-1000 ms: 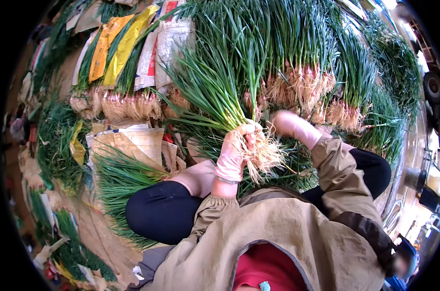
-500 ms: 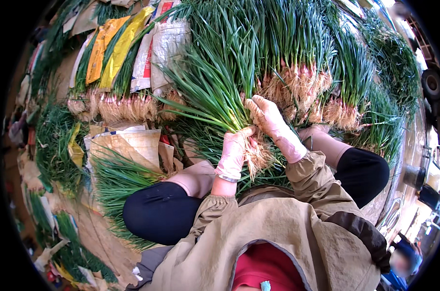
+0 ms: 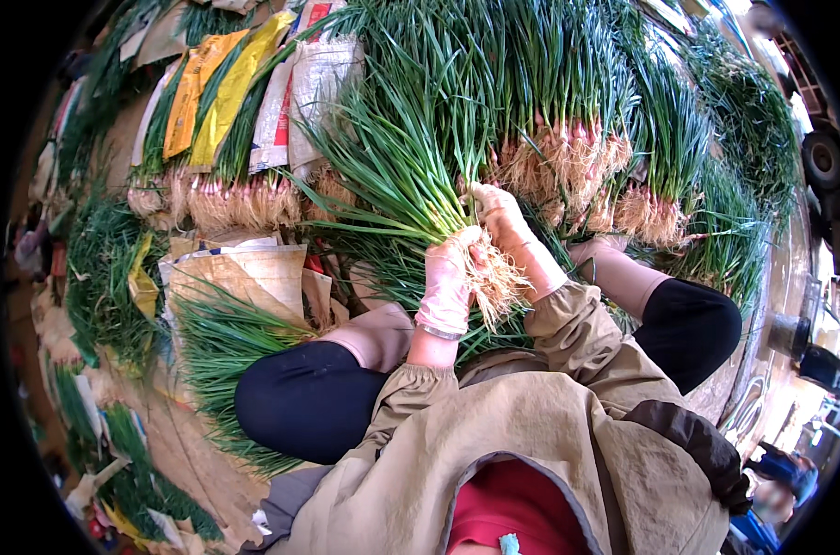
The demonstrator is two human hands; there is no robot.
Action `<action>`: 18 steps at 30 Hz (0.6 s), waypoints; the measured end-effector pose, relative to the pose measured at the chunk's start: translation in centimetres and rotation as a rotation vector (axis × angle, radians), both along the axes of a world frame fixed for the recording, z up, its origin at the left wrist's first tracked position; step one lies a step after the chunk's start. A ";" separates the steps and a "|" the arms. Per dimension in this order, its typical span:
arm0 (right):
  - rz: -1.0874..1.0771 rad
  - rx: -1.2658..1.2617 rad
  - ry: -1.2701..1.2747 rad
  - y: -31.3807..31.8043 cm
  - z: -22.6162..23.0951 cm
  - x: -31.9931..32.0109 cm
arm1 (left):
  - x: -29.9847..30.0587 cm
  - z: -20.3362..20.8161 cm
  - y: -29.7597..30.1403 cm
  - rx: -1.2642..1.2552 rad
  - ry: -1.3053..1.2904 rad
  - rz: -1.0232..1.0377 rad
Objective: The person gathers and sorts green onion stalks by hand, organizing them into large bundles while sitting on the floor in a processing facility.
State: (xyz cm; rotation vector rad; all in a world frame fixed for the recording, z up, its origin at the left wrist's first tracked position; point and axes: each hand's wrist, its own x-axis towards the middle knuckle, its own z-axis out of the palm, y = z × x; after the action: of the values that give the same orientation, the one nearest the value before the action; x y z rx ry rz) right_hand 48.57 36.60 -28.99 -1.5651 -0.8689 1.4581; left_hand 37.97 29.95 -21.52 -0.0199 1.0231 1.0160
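A bunch of green onions [image 3: 434, 215] with long green leaves fans up and to the left. My gloved left hand [image 3: 448, 273] is closed round its base, and pale stringy roots [image 3: 496, 277] hang out on the right side. Just beyond, my gloved right hand [image 3: 505, 222] has its fingers curled in beside the stems, touching the pile's edge; whatever its fingertips pinch is too small to make out. Part of the right hand lies behind the roots.
More green onions with pinkish bulbs [image 3: 568, 153] lie in rows ahead and to the right. Yellow plastic strips [image 3: 230, 92] and a white woven sack [image 3: 323, 97] cover bunches at the left. Loose greens [image 3: 230, 356] lie beside my left knee. A person [image 3: 785, 472] is at far right.
My left hand has lifted slightly, and the bunch's roots have swung up and right, in front of my right hand. The right forearm has shifted a little left.
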 end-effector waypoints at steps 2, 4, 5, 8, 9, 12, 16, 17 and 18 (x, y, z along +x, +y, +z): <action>-0.132 0.253 -0.262 -0.3 0.4 -0.1 | 0.2 -0.4 -0.3 0.015 0.038 -0.041; -0.447 -0.236 0.223 2.5 0.8 4.9 | 1.0 1.4 -0.9 0.107 0.008 -0.110; -0.229 -0.200 0.187 1.9 0.2 5.4 | 0.5 1.8 -1.2 0.115 0.014 -0.150; 0.987 0.287 -0.747 -0.8 -4.3 9.3 | 0.9 0.2 -0.6 0.088 -0.013 -0.077; 0.871 0.324 -0.711 -2.2 -4.5 8.8 | 0.5 -0.6 -0.7 0.095 0.001 -0.046; 0.509 0.430 -0.598 -5.0 -2.5 5.9 | 0.2 -0.4 -0.7 0.050 0.071 -0.049; 0.478 0.194 -0.659 -0.5 7.5 0.8 | 0.2 -0.2 -0.8 -0.032 0.309 -0.114; 0.510 0.299 -0.806 -0.3 7.8 0.6 | 0.5 -0.5 -0.7 -0.008 0.291 -0.091; 0.544 0.407 -0.943 0.1 7.8 0.6 | 0.6 0.0 -0.4 -0.055 0.288 -0.075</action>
State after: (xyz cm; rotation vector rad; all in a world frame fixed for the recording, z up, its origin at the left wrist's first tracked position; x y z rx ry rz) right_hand 49.13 36.71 -21.17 -1.7450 -2.1141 0.7000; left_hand 38.60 29.58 -21.52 0.1224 1.3042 0.9389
